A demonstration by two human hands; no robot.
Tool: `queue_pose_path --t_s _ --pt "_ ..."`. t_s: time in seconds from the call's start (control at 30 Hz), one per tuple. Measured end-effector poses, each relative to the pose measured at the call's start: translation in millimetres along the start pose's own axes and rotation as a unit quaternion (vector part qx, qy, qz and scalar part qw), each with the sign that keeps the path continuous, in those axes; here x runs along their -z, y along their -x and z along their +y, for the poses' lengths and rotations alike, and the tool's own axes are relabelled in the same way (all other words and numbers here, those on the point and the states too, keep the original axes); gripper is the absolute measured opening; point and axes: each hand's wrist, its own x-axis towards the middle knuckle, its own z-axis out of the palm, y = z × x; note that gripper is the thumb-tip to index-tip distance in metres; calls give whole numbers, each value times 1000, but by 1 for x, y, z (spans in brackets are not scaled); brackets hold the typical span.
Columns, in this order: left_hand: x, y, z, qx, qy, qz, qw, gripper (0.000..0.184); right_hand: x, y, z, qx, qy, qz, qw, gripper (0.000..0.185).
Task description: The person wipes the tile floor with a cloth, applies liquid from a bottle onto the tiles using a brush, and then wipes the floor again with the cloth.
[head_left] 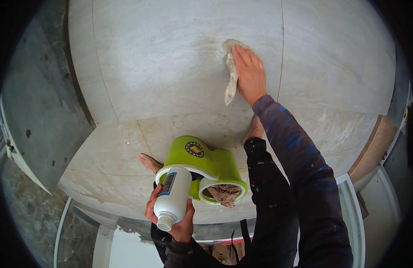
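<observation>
My left hand [182,223] is wrapped round a white plastic bottle [177,192] with a blue and dark label. The bottle is tilted, its ribbed white neck end towards me. My right hand [251,73] presses a pale, damp-looking rag [232,82] against the large grey tiles [170,62]; one end of the rag hangs down and its upper part is bunched under my fingers. A wet, shiny patch spreads on the tile left of the rag. Just beyond the bottle stands a lime-green mop bucket [197,154] with a white rim, partly hidden by the bottle.
A brown crumpled cloth [224,193] lies in the bucket's wringer basket. My bare feet [150,163] stand on stained tiles either side of the bucket. A grey panel [41,98] juts in at left; a wooden board [371,147] and a white frame [349,196] are at right.
</observation>
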Motion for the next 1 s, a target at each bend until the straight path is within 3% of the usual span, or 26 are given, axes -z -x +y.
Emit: queue_pose_path --t_s 0.07,0.17,0.27,0.3,0.4,0.53,0.67,0.73,0.87,1.0 --pt "3 1 -3 -15 0 4 1000 95 -4 -18 0 -79 16 35 996 53" --pt "-2 -1 -1 -23 -6 4 1000 95 -14 0 -16 -32 -4 9 999 57" --pt "-4 3 4 -8 -13 12 1000 95 -2 34 -7 119 -77 -100 985 70" --pt "-5 3 5 -28 5 11 1000 93 10 2 5 32 -54 -48 997 68" --pt "-2 9 5 -38 11 -13 999 91 1 -34 7 -112 17 24 993 50" --pt "-16 4 15 -36 21 16 999 90 2 -3 3 76 -32 -51 995 51" --pt "-8 -1 20 -50 23 1 999 92 6 -37 14 -32 0 -2 999 49" --pt "-9 -3 24 -70 22 9 997 92 -2 -35 1 -43 -1 9 999 49" --pt "-6 -12 26 -53 11 30 998 91 8 -10 21 56 1 -50 997 50" --pt "6 -6 26 -48 10 26 998 89 1 -49 -4 -83 46 31 995 49"
